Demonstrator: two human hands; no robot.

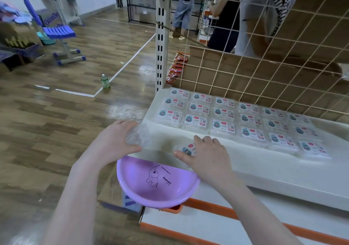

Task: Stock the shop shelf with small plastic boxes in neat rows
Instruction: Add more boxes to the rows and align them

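Several small clear plastic boxes with blue-and-red labels (224, 116) lie in neat rows on the white shop shelf (264, 165). My left hand (115, 140) grips one clear box (139, 137), its plain side showing, at the shelf's left front corner. My right hand (205, 154) holds another labelled box (186, 149) flat on the shelf in front of the rows, fingers over its top and thumb at its near edge. A purple plastic basin (156, 184) with an elephant drawing sits below the shelf edge; no boxes show inside it.
A wire grid (264, 65) backs the shelf, with a slotted upright post (161, 36) at its left. Red packets (177, 67) hang behind the grid. People stand beyond it. A bottle (105, 81) and a blue chair (56, 31) stand on the wooden floor to the left.
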